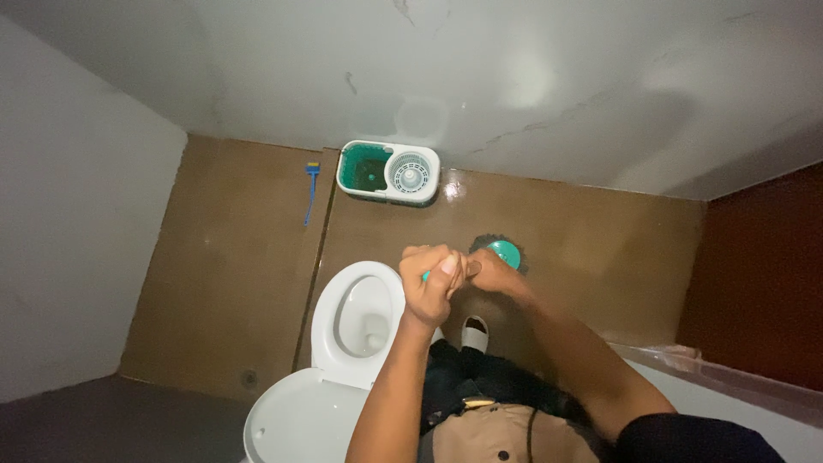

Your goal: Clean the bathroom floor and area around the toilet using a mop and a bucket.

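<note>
— What are the hands doing?

— Both are closed into fists, held close together over the floor [240, 283], just right of the toilet bowl. The left hand [431, 283] is curled tight around a thin teal mop handle [425, 276]; only a small bit of it shows at the edge of the fist. The right hand [490, 273] is closed too, knuckles touching or nearly touching the left; it seems to grip the same handle, though the handle is hidden inside that fist.

— And the mop itself?

— The mop head [504, 251], a teal disc with dark strands around it, sits on the brown floor directly beyond the right hand, partly covered by it.

— What else is around?

— A white toilet [356, 317] with its lid lying open toward the bottom edge of the view stands just left of the left forearm. A white and teal mop bucket [388, 172] with a spinner basket stands against the far wall, well apart from the hands. A blue brush [311, 190] lies on the floor left of the bucket, near the wall. One white shoe [474, 333] shows below the hands.

— Anything between the hands and the bucket?

— Only bare floor.
</note>
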